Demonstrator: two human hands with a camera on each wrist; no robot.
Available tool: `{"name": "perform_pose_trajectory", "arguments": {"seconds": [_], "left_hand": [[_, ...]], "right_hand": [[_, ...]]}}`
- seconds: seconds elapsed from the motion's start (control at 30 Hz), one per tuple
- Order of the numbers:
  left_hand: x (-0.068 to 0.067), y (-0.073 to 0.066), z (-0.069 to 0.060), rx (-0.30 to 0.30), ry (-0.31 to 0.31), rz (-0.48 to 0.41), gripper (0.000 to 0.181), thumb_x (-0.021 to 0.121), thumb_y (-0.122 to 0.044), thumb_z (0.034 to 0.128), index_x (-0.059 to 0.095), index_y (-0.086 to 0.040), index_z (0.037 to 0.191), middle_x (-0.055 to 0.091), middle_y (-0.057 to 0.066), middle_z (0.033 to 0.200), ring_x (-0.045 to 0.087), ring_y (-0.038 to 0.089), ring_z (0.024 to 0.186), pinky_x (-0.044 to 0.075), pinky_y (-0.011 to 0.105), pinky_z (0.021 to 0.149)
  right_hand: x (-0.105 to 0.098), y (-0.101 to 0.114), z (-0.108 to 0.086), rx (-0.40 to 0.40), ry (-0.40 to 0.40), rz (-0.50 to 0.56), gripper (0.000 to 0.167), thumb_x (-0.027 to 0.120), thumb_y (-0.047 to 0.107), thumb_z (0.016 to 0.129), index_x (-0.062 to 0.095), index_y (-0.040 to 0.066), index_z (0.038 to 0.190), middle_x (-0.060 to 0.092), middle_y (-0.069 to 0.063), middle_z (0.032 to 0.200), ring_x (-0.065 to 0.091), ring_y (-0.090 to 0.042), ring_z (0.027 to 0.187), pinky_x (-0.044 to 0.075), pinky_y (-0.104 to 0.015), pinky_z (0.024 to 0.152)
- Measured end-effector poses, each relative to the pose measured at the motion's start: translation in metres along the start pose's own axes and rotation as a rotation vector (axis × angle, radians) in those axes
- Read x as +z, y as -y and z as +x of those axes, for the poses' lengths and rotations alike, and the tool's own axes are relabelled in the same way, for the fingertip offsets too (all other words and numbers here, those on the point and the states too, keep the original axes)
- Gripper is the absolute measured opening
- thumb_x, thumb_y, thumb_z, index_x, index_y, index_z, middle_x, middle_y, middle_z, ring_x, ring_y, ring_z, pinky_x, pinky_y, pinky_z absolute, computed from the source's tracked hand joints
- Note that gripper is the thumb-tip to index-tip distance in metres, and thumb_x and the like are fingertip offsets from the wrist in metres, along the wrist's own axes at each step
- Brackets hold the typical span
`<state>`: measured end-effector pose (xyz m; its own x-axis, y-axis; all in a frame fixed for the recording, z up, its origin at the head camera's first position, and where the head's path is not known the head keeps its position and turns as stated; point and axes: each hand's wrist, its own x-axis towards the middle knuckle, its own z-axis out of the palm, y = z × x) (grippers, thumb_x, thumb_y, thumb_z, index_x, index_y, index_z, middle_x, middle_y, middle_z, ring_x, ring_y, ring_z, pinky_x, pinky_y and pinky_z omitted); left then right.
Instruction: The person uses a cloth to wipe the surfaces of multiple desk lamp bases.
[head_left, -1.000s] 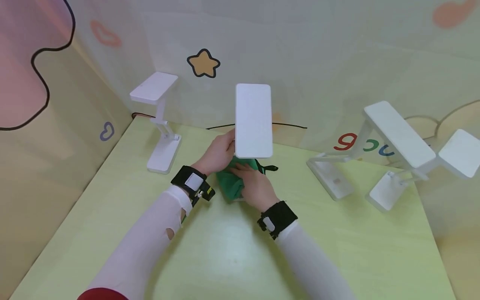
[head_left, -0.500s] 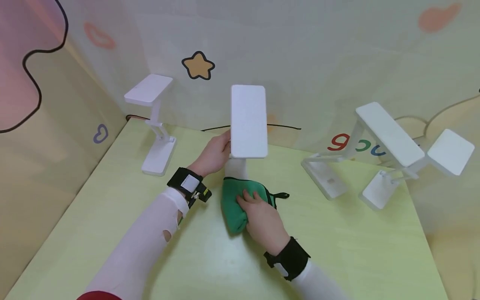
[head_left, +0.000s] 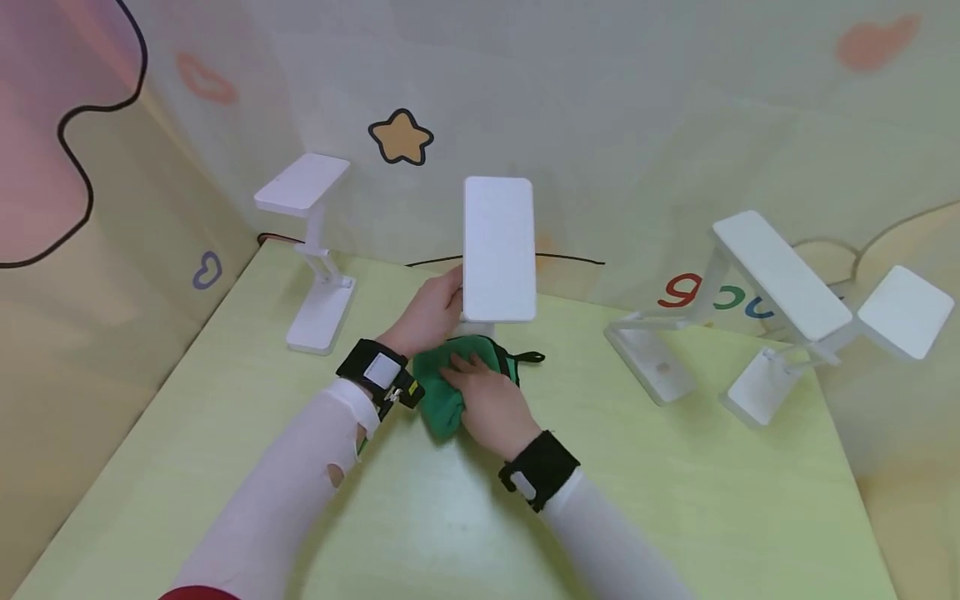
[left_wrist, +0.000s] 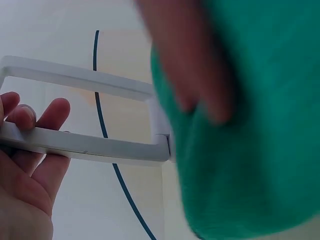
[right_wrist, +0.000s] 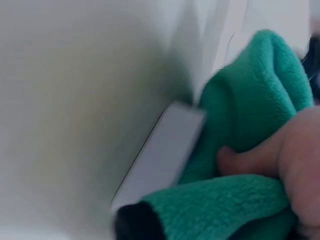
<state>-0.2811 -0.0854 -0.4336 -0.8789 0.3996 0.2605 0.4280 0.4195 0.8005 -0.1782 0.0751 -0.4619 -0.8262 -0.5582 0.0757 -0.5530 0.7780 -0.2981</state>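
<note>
A white desk lamp (head_left: 498, 250) with a flat oblong head stands at the middle of the table. My left hand (head_left: 424, 315) holds its folding arm from the left; in the left wrist view the fingers curl round one bar of the arm (left_wrist: 100, 147). My right hand (head_left: 495, 414) holds a green cloth (head_left: 438, 404) with black edging and a loop over the lamp's lower part. In the right wrist view the thumb presses into a fold of the cloth, beside the white lamp base (right_wrist: 160, 147). The cloth hides most of the base.
Another white lamp (head_left: 321, 312) stands at the back left. Two more, one lamp (head_left: 783, 275) and a second lamp (head_left: 903, 312), stand close together at the right. A printed wall sheet (head_left: 600, 125) rises behind the pale green table (head_left: 675, 500).
My right hand pulled the cloth toward me, baring part of the lamp's lower section, then moved it back up and left over it. The left hand stays on the lamp arm.
</note>
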Motion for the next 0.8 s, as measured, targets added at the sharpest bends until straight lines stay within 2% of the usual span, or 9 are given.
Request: {"name": "perform_pose_trajectory", "arguments": {"seconds": [0.1, 0.23, 0.33, 0.57, 0.8], "left_hand": [[0.002, 0.000, 0.001, 0.002, 0.003, -0.007, 0.043, 0.041, -0.006, 0.1156, 0.048, -0.002, 0.158, 0.068, 0.019, 0.138, 0.068, 0.030, 0.119, 0.054, 0.045, 0.097], [0.002, 0.000, 0.003, 0.011, -0.009, 0.000, 0.043, 0.041, -0.005, 0.1149, 0.048, 0.000, 0.157, 0.067, 0.020, 0.140, 0.066, 0.030, 0.124, 0.052, 0.046, 0.102], [0.003, 0.001, 0.003, 0.015, -0.019, 0.011, 0.043, 0.042, -0.004, 0.1145, 0.049, 0.001, 0.156, 0.067, 0.021, 0.140, 0.065, 0.032, 0.126, 0.052, 0.048, 0.104], [0.001, -0.001, 0.002, -0.006, -0.008, 0.025, 0.042, 0.042, -0.005, 0.1149, 0.048, 0.001, 0.156, 0.065, 0.022, 0.142, 0.064, 0.033, 0.128, 0.052, 0.050, 0.105], [0.000, -0.004, 0.001, -0.012, -0.026, 0.047, 0.042, 0.044, -0.005, 0.1144, 0.049, 0.001, 0.156, 0.066, 0.022, 0.140, 0.066, 0.032, 0.122, 0.054, 0.049, 0.098]], "right_hand": [[0.001, -0.016, 0.015, 0.033, -0.028, 0.037, 0.057, 0.058, -0.016, 0.091, 0.066, 0.002, 0.145, 0.058, -0.020, 0.153, 0.053, -0.045, 0.141, 0.052, -0.052, 0.107], [-0.001, -0.030, 0.016, 0.093, -0.055, 0.123, 0.067, 0.052, -0.022, 0.088, 0.061, 0.002, 0.150, 0.053, -0.021, 0.157, 0.046, -0.044, 0.148, 0.051, -0.051, 0.109], [-0.001, -0.034, 0.005, 0.115, -0.069, 0.146, 0.070, 0.049, -0.023, 0.087, 0.059, 0.003, 0.152, 0.050, -0.023, 0.159, 0.043, -0.048, 0.148, 0.051, -0.054, 0.108], [0.001, -0.022, -0.036, 0.148, -0.044, 0.073, 0.065, 0.049, -0.020, 0.091, 0.061, 0.003, 0.150, 0.050, -0.025, 0.158, 0.047, -0.052, 0.143, 0.050, -0.057, 0.107], [0.004, 0.000, -0.059, 0.098, -0.016, 0.010, 0.063, 0.055, -0.021, 0.089, 0.063, 0.001, 0.148, 0.053, -0.026, 0.155, 0.049, -0.056, 0.140, 0.051, -0.057, 0.106]]}}
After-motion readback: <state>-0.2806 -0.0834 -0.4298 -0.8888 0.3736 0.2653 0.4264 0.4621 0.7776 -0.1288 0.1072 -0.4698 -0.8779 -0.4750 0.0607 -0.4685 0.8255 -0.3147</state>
